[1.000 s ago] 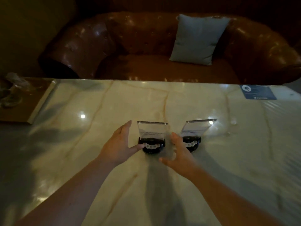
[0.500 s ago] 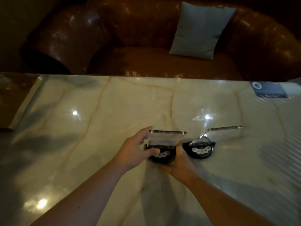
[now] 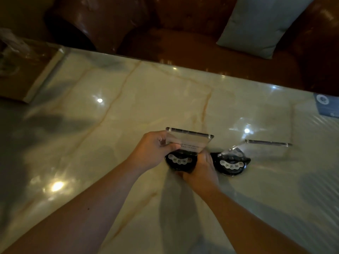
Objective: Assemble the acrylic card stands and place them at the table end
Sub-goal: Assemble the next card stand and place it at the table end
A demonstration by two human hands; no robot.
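Two acrylic card stands sit on the marble table (image 3: 128,110), each a clear panel in a round black base with white dots. The left stand (image 3: 189,142) is held from both sides. My left hand (image 3: 154,151) grips the clear panel's left edge, thumb on its front. My right hand (image 3: 201,169) wraps the black base (image 3: 178,161) from the right and below. The right stand (image 3: 233,163) stands free just right of my right hand, its clear panel (image 3: 267,143) seen almost edge-on.
A brown leather sofa (image 3: 183,48) with a grey cushion (image 3: 260,24) runs along the table's far edge. A dark tray with clear wrapping (image 3: 20,70) lies at the far left. A blue card (image 3: 326,107) lies at the right edge.
Both hands closed in from either side of the left stand and took hold of it. The view tilted down and shifted closer.
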